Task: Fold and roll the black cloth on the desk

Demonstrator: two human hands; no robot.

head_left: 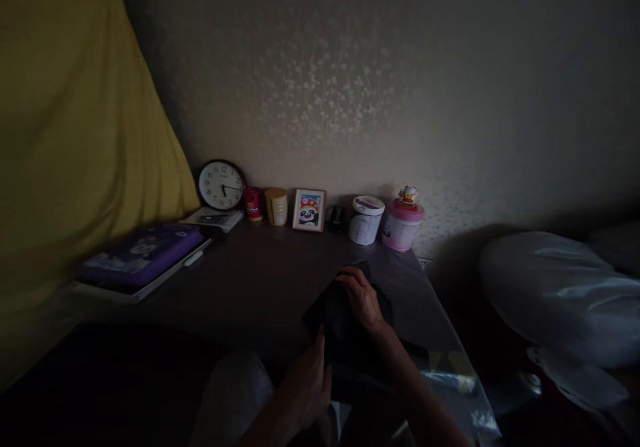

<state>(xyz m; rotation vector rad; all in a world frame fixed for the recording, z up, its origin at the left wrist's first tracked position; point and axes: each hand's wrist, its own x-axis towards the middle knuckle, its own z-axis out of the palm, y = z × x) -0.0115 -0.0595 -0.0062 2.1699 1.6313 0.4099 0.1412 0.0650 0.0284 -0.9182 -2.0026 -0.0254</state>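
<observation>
A dark, soft-looking black item (pixel 336 313), perhaps a folded cloth or bag, is at the front of the table under my hands; the dim light hides its exact kind. My right hand (pixel 363 298) lies over its upper part, fingers curled onto the fabric. At its lower left edge, my left hand (pixel 311 375) grips it with the fingers close together. A strap-like dark piece (pixel 414 349) sticks out to the right, beyond my right forearm.
Along the wall stand a clock (pixel 223 185), a red jar (pixel 253 205), a yellow container (pixel 277 207), a panda picture frame (pixel 309 210), a small black object (pixel 337 219), a white tub (pixel 367 221) and a pink tub (pixel 402 225) topped by a figurine. A purple case (pixel 143 253) lies left.
</observation>
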